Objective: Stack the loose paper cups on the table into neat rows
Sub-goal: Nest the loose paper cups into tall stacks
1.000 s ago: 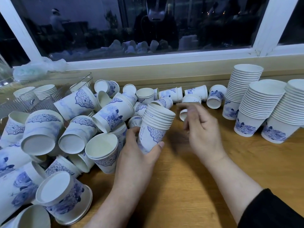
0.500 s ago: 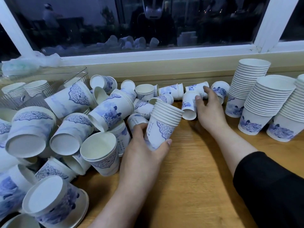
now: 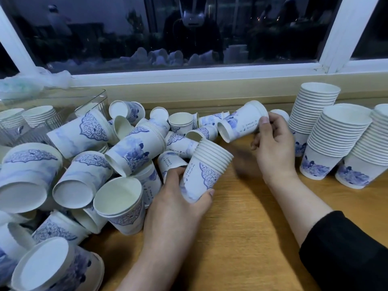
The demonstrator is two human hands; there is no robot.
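White paper cups with blue prints lie in a loose pile (image 3: 88,164) over the left half of the wooden table (image 3: 241,238). My left hand (image 3: 176,204) grips a short nested stack of cups (image 3: 207,164), tilted to the right, mouth up. My right hand (image 3: 273,148) holds a single cup (image 3: 241,124) on its side above the table, its base pointing left toward the stack. Three tall finished stacks stand at the right: a far stack (image 3: 315,106), a middle stack (image 3: 333,139) and a right stack (image 3: 369,156).
A clear plastic box (image 3: 63,114) with more cups sits at the back left. A raised sill (image 3: 210,95) and the window run along the table's far edge, with crumpled plastic (image 3: 35,80) on the sill at left. Bare wood lies between my arms.
My right hand has picked a loose cup off the table at the back and lifted it toward the stack. My left hand keeps the stack in place.
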